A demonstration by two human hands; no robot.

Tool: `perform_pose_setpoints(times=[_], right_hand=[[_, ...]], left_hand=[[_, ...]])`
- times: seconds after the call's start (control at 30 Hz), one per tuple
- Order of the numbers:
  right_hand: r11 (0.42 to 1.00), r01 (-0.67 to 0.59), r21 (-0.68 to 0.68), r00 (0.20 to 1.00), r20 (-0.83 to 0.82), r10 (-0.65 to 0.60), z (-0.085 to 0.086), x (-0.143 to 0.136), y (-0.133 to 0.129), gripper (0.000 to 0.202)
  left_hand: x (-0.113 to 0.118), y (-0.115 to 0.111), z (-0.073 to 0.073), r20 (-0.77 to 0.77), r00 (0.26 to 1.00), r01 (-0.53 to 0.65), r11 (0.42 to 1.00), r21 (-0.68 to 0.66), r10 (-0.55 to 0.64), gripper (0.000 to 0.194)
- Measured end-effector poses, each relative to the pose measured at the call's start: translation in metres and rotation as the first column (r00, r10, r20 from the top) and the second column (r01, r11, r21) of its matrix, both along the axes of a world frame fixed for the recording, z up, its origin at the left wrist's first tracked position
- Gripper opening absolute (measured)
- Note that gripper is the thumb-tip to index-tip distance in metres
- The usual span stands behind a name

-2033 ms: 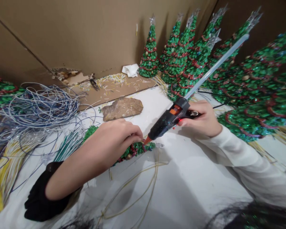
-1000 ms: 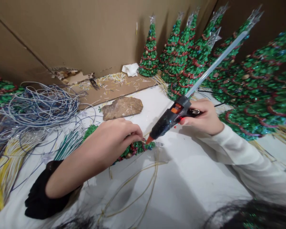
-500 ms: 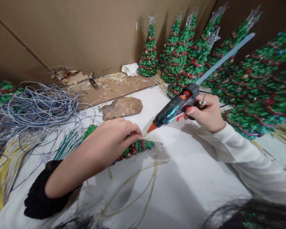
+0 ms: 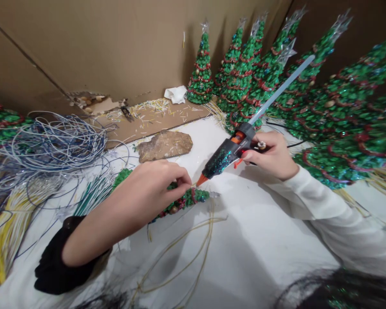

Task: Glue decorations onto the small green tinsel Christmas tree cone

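My right hand point(image 4: 273, 156) is wrapped around the handle of a black and orange hot glue gun point(image 4: 221, 156). A long translucent glue stick point(image 4: 283, 89) juts from its back. The orange nozzle points down and left, close beside the fingertips of my left hand point(image 4: 156, 182). Those fingers pinch a thin yellow wire point(image 4: 193, 185), its end at the nozzle. Under the left hand lies a small decorated Christmas tree point(image 4: 197, 195) on its side, its clear star tip toward the right. The left hand covers most of the tree's middle.
Several upright decorated trees point(image 4: 201, 71) line the back and right. Tangled white and blue wires point(image 4: 54, 143) and bundled yellow wires point(image 4: 13, 223) lie left. A brown slab point(image 4: 165, 145), pliers point(image 4: 126, 113) and crumpled white paper point(image 4: 175, 94) are behind. Loose yellow wire loops point(image 4: 209, 231) lie in front.
My right hand has moved the glue gun left and slightly down, bringing its nozzle to the wire in my left fingertips. The left hand has barely shifted.
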State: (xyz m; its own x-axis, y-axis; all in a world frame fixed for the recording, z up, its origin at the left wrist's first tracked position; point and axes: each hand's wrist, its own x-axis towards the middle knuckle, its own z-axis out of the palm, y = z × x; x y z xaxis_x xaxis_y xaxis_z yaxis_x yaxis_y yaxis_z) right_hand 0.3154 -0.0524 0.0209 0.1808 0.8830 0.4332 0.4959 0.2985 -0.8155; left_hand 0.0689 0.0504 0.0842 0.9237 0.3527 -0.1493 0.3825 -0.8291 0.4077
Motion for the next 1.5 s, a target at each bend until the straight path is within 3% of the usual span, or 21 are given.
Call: perform_pose_setpoints(times=[1.5], right_hand=[[0.999, -0.030, -0.012, 0.999, 0.018, 0.031, 0.0038, 0.0014, -0.0006, 0.041]], left_hand=[[0.0013, -0.0003, 0.0022, 0.019, 1.000, -0.001, 1.000, -0.024, 0.001, 0.022]])
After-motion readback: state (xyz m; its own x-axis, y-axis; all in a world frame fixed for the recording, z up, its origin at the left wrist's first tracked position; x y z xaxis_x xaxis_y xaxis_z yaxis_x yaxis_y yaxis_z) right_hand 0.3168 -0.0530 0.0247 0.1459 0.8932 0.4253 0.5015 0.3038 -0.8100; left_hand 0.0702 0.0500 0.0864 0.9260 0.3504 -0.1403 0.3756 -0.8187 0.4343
